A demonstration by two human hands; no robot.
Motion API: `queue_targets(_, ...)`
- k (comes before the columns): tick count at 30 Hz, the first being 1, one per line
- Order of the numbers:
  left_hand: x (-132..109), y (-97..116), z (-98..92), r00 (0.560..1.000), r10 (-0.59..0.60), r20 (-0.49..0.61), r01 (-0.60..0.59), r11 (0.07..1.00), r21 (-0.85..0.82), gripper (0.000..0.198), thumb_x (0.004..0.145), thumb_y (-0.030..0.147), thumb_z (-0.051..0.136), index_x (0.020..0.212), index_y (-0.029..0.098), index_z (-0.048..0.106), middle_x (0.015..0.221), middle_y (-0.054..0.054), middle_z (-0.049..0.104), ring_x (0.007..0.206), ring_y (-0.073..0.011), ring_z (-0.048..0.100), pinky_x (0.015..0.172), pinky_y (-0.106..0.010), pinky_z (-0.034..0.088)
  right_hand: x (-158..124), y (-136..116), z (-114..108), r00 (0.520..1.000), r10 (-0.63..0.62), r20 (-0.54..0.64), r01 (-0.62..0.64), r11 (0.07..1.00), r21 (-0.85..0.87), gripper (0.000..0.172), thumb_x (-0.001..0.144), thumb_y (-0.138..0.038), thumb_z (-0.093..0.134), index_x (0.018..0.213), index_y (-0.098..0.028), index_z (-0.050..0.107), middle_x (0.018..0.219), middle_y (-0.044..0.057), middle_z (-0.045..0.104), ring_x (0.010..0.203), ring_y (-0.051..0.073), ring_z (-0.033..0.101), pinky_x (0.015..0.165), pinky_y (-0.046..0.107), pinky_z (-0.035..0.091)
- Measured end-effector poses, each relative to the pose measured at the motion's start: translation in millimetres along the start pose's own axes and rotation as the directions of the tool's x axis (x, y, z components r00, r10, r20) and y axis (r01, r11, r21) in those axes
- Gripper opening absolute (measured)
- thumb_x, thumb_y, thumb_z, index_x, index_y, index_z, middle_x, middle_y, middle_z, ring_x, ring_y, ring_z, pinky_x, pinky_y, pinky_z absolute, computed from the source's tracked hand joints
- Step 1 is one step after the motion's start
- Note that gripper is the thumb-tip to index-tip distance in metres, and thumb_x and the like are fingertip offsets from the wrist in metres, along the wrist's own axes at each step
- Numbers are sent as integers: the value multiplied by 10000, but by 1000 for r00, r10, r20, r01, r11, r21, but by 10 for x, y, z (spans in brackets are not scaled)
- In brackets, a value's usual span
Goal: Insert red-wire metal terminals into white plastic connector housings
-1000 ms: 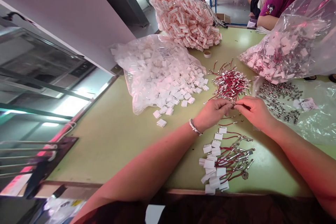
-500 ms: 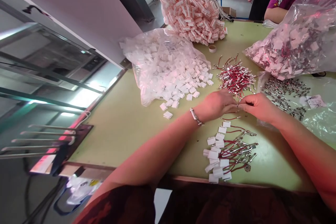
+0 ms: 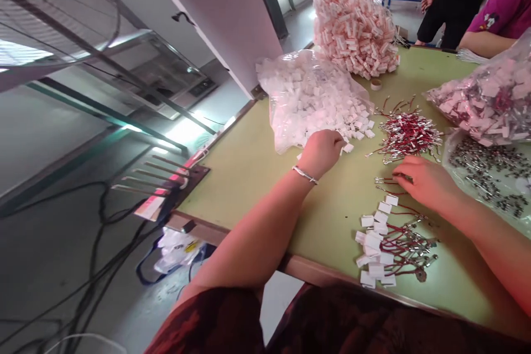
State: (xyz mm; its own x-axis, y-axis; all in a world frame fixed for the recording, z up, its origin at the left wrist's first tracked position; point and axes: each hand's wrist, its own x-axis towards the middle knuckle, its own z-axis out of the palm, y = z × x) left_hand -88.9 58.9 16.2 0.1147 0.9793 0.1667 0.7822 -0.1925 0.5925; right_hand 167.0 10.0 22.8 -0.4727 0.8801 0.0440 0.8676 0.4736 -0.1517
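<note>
My left hand (image 3: pixel 322 150) is over the front edge of the white connector pile (image 3: pixel 317 102), fingers closed beside a loose white piece; what they hold, if anything, is hidden. My right hand (image 3: pixel 423 178) is pinched at the ends of a few red wires (image 3: pixel 388 180) lying on the table. Behind it sits a heap of red wires with metal ends (image 3: pixel 410 133). Nearer the front edge, several white connectors (image 3: pixel 373 242) with red wires attached lie in a cluster, their metal ends pointing right.
Pink-white connectors (image 3: pixel 357 33) are heaped at the back. A clear bag of white parts (image 3: pixel 493 94) and small metal parts (image 3: pixel 489 166) lie right. A tape roll (image 3: pixel 376 84) stands behind the wires. Metal prongs (image 3: pixel 153 174) stick out left. Two people are beyond the table.
My left hand has parted from my right hand and moved left to the white connectors. My right hand stays by the red wires. The view has shifted left.
</note>
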Motion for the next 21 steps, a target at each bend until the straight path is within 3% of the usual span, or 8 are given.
queue_targets(3,28,-42,52,998,62,25,-62,998,3,170,832,209,532,768,169,685,759,-49,664,722,-188,576,685,-301,429,122,-72,113,996,-12,89,17,998,-55,130,864,-223,540,848,-193,666,876,53,623,794,194,588,603,301,374)
queue_targets(5,34,-42,121,993,103,58,-107,990,89,173,847,253,558,812,153,695,838,-83,660,804,-215,578,734,-324,442,171,-60,163,992,-22,122,30,998,-62,126,869,-217,531,828,-184,646,867,56,617,779,190,588,604,300,371)
queue_targets(9,50,-3,312,991,126,53,-136,943,304,173,852,243,573,811,127,695,888,-133,625,913,-268,543,793,-373,450,185,-16,118,997,21,72,-16,997,-72,113,878,-203,508,839,-179,611,890,73,640,738,187,590,585,300,354)
queue_targets(12,77,14,419,984,163,72,-178,933,314,159,849,182,554,831,126,701,883,-131,632,909,-265,542,822,-391,455,155,4,22,994,104,34,-104,995,11,120,892,-230,485,880,-196,600,732,32,651,601,169,555,529,296,313)
queue_targets(14,87,16,445,978,195,71,-207,948,242,160,837,162,555,870,133,709,881,-119,644,910,-256,549,845,-399,459,129,26,-11,990,143,10,-143,982,127,126,887,-247,487,885,-212,608,639,-1,634,532,152,524,509,290,309)
queue_targets(17,60,40,424,984,178,17,-179,984,23,191,788,162,610,952,168,709,904,-85,652,914,-230,566,876,-399,470,89,59,6,987,132,-90,-106,962,252,136,864,-260,514,854,-225,645,729,7,678,590,146,563,550,290,366)
queue_targets(21,-92,164,366,993,113,28,-93,916,-391,340,756,190,644,1095,178,658,918,-52,639,812,-148,589,823,-326,514,32,35,43,969,64,-238,-21,984,176,200,882,-253,489,815,-225,676,830,36,683,749,179,599,641,318,412)
